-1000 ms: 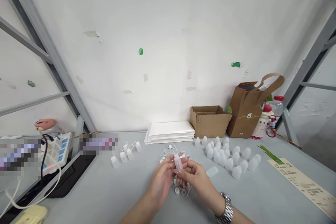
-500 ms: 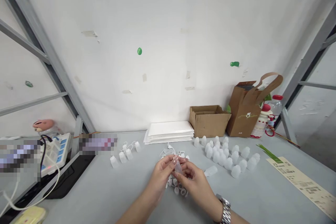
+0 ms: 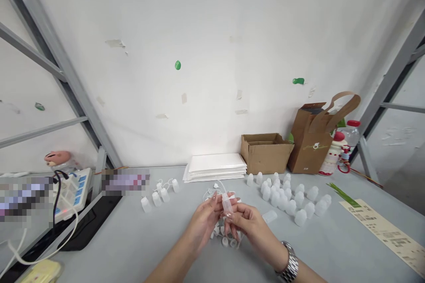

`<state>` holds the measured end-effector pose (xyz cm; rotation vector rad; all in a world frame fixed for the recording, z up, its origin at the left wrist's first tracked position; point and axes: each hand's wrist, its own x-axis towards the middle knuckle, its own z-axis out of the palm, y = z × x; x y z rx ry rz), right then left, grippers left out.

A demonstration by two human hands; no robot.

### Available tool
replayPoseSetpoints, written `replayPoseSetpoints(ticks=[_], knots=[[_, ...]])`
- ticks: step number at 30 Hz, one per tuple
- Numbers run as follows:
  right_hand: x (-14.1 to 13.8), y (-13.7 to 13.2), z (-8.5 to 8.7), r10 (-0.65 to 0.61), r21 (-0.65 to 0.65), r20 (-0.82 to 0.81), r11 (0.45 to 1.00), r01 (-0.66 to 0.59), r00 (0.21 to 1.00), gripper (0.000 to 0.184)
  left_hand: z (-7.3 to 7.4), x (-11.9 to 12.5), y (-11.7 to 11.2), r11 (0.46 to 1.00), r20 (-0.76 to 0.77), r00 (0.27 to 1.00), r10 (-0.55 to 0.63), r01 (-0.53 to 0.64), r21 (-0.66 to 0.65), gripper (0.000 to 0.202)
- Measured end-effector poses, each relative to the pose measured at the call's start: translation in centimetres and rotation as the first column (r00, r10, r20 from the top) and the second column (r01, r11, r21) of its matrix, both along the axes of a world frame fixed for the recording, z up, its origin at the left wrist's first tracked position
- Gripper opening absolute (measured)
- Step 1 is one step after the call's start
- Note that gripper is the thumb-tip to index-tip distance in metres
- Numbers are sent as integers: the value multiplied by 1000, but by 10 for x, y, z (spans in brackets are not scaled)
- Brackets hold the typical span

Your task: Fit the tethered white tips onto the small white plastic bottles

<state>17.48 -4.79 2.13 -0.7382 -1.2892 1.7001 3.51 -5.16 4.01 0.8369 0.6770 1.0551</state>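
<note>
A small translucent plastic bottle [image 3: 227, 204] with a white strap at its top is held upright between my hands. My left hand [image 3: 205, 220] has its fingers curled behind the bottle's upper part, with the thumb up beside it. Lower down, my right hand [image 3: 249, 224] pinches the bottle between thumb and fingers. Under and behind the hands lies a pile of white ring-strap caps [image 3: 225, 241], partly hidden. One clear bottle [image 3: 269, 216] lies on its side right of my right hand. Several uncapped bottles [image 3: 282, 201] stand beyond it. Capped bottles [image 3: 156, 198] stand at the left.
White sheets [image 3: 215, 163] are stacked by the wall beside a cardboard box [image 3: 267, 159] and a brown paper bag [image 3: 310, 150]. A printed strip [image 3: 381, 230] lies at the right. On the left are a black tray-like item [image 3: 89, 223] and a power strip [image 3: 79, 192] with cables.
The left thumb has lifted from the bottle's top, and the bottle now stands more upright with its strap showing. The view has shifted slightly.
</note>
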Motion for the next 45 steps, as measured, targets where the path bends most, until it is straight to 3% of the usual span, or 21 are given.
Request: replayPoseSetpoints(ticks=[3, 11, 16, 20, 24, 31, 39, 45], knots=[[0, 0, 1, 5, -3, 30, 1000, -5, 1000, 30, 0, 0, 1, 1000, -5, 1000, 13, -13, -16, 46], [-2, -3, -3, 65, -1, 48, 998, -65, 997, 33, -7, -1, 3, 999, -72, 996, 51, -51, 10, 28], [-4, -6, -6, 172, -25, -76, 984, -175, 982, 32, -10, -2, 3, 997, 5, 999, -52, 52, -49, 28], [-4, -8, -3, 245, -73, -193, 962, -263, 950, 37, -5, -2, 0, 994, 31, 998, -52, 55, -95, 34], [-4, -7, -2, 250, -97, -220, 956, -276, 943, 39, -1, -3, -1, 995, 54, 998, -43, 48, -85, 44], [-6, -8, -2, 229, -57, -108, 970, -236, 967, 43, -8, -3, 2, 996, -7, 999, -35, 35, -77, 32], [-5, -8, -4, 251, -89, -267, 955, -283, 930, 36, -7, -7, -1, 989, 83, 989, -121, 127, -73, 24], [-5, -9, -3, 262, -162, -360, 928, -336, 896, 37, -11, -5, -1, 995, 112, 991, -71, 79, -64, 30]])
